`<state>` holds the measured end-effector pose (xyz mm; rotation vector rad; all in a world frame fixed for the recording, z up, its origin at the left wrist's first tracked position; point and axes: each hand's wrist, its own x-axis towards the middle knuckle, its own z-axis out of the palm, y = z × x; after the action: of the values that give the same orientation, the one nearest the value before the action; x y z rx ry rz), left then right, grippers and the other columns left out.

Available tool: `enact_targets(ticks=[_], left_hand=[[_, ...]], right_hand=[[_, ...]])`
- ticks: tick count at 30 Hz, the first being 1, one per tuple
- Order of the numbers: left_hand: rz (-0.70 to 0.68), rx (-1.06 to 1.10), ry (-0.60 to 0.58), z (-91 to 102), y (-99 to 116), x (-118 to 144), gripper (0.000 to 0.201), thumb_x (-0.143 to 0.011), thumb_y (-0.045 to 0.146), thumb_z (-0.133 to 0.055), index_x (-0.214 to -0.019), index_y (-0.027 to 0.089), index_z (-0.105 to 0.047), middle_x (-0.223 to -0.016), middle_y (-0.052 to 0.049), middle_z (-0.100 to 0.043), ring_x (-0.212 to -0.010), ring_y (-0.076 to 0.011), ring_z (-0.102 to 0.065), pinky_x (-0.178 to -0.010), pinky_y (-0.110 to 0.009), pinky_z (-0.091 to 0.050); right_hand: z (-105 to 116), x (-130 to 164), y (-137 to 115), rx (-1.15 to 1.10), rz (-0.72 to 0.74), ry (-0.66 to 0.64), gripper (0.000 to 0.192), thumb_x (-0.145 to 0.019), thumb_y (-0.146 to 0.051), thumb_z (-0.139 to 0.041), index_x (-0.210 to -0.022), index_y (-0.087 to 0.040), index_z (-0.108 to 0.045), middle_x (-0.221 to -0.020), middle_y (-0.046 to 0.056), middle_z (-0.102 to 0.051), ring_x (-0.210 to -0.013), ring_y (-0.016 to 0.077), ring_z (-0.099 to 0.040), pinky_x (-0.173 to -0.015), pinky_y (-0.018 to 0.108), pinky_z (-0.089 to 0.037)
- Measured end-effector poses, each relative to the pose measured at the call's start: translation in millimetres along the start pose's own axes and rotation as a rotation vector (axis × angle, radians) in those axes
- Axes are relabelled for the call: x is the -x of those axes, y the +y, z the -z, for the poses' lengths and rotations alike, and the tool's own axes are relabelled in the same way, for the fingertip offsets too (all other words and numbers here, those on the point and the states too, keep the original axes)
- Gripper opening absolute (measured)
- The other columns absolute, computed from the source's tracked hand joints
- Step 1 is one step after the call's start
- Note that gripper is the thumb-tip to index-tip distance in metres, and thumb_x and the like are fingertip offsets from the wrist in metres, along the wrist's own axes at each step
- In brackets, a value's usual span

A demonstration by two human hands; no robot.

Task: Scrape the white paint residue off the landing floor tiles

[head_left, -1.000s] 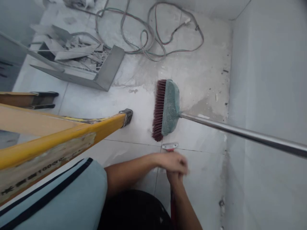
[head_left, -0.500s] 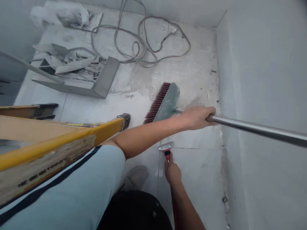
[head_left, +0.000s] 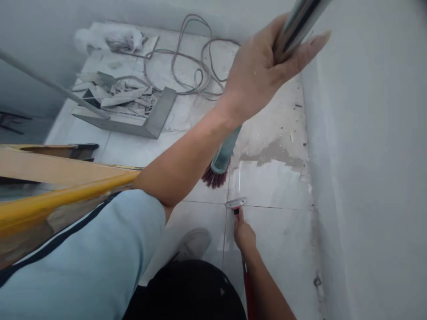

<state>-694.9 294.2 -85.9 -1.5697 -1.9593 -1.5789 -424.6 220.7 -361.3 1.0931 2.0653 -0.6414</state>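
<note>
My left hand [head_left: 255, 75] is raised in the upper middle, closed around the shiny metal handle [head_left: 298, 29] of a broom. Below the wrist, the broom's green head [head_left: 228, 149] shows in part, with dark red bristles [head_left: 216, 178] toward the floor; my forearm hides the rest. Lower down, my right hand [head_left: 245, 235] grips a long-handled floor scraper with a red shaft [head_left: 249, 289]. Its flat metal head [head_left: 236, 203] lies at the floor close to a tile joint, a short way below the bristles.
A grey dustpan [head_left: 163, 113] full of scraps stands at upper left, before a plastic bag [head_left: 110, 35]. A looped cable [head_left: 175, 66] lies along the back wall. A yellow ladder [head_left: 76, 198] is at left. Grey residue [head_left: 276, 151] and crumbs lie near the right wall [head_left: 373, 155].
My left hand has risen with the broom handle, which now tilts more upright. The broom head has turned, its end now toward me. The scraper has barely shifted.
</note>
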Motion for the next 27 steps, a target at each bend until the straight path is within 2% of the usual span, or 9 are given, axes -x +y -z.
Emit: enact_targets(ticks=[2,5,7,9,10,13,18,20,27], left_hand=[[0.05,-0.003,0.052,3.7,2,4,0.052,-0.077,0.046,-0.014,-0.076,0.008,-0.05,-0.061,0.01,-0.038,-0.077,-0.0124,-0.061,-0.058,-0.022,-0.04],[0.129,-0.016,0.152,4.4,4,5,0.063,-0.07,0.04,0.0,-0.075,0.007,-0.054,-0.059,0.01,-0.039,-0.075,-0.013,-0.06,-0.053,-0.017,-0.036],[0.133,0.083,0.235,4.5,2,4,0.049,-0.076,0.041,-0.016,-0.069,0.01,-0.053,-0.055,0.01,-0.041,-0.061,-0.0084,-0.059,-0.051,-0.015,-0.036],[0.075,0.268,0.251,5.5,0,3,0.027,-0.08,0.033,-0.04,-0.062,0.015,-0.047,-0.052,0.009,-0.039,-0.047,-0.0027,-0.051,-0.048,-0.014,-0.037],[0.044,0.355,0.246,6.3,-2,3,0.022,-0.08,0.027,-0.049,-0.061,0.018,-0.044,-0.051,0.008,-0.037,-0.043,-0.0021,-0.045,-0.047,-0.016,-0.038],[0.028,0.467,0.253,8.4,-6,6,0.022,-0.081,0.02,-0.053,-0.063,0.021,-0.04,-0.056,0.005,-0.03,-0.042,-0.0044,-0.039,-0.047,-0.021,-0.039],[0.12,0.323,0.324,11.3,-8,10,0.033,-0.08,0.026,-0.054,-0.059,0.021,-0.029,-0.061,0.003,-0.025,-0.044,-0.0029,-0.041,-0.051,-0.02,-0.037],[0.125,0.258,0.333,13.8,-7,9,0.037,-0.081,0.026,-0.054,-0.059,0.021,-0.025,-0.06,0.004,-0.027,-0.045,-0.0021,-0.04,-0.052,-0.02,-0.038],[0.171,0.224,0.42,23.2,-15,13,0.038,-0.083,0.022,-0.054,-0.058,0.02,-0.025,-0.057,0.004,-0.028,-0.045,-0.0021,-0.037,-0.047,-0.018,-0.036]], right_hand=[[-5,-4,-12,0.011,0.002,0.045,0.055,-0.094,-0.037,-0.013,-0.145,-0.017,-0.003,-0.087,0.014,-0.067,-0.08,0.0241,-0.065,-0.07,0.036,-0.045],[4,-15,-20,0.032,-0.004,0.093,0.055,-0.094,-0.038,-0.015,-0.145,-0.02,-0.006,-0.089,0.015,-0.067,-0.08,0.0238,-0.065,-0.07,0.036,-0.045],[8,-16,-13,0.042,-0.018,0.096,0.055,-0.094,-0.04,-0.015,-0.145,-0.022,-0.007,-0.089,0.015,-0.067,-0.079,0.0231,-0.065,-0.069,0.036,-0.046],[5,-10,-1,0.062,-0.052,0.1,0.055,-0.093,-0.042,-0.013,-0.145,-0.024,-0.007,-0.085,0.013,-0.067,-0.077,0.0228,-0.065,-0.069,0.036,-0.046],[2,-6,4,0.076,-0.065,0.104,0.055,-0.093,-0.042,-0.013,-0.145,-0.023,-0.007,-0.084,0.013,-0.067,-0.076,0.0226,-0.065,-0.069,0.036,-0.046],[-5,-1,2,0.119,-0.069,0.098,0.054,-0.094,-0.041,-0.015,-0.145,-0.022,-0.01,-0.083,0.013,-0.067,-0.075,0.0222,-0.066,-0.068,0.035,-0.046],[24,-31,-33,0.069,-0.056,0.177,0.054,-0.094,-0.038,-0.015,-0.144,-0.02,-0.011,-0.085,0.013,-0.067,-0.077,0.0222,-0.065,-0.068,0.035,-0.046],[32,-38,-38,0.044,-0.062,0.2,0.054,-0.094,-0.04,-0.014,-0.144,-0.021,-0.012,-0.086,0.013,-0.067,-0.077,0.0224,-0.065,-0.069,0.035,-0.046],[-2,-11,-21,0.079,-0.112,0.08,0.055,-0.094,-0.041,-0.01,-0.145,-0.022,-0.002,-0.085,0.013,-0.066,-0.076,0.0226,-0.065,-0.067,0.035,-0.045]])
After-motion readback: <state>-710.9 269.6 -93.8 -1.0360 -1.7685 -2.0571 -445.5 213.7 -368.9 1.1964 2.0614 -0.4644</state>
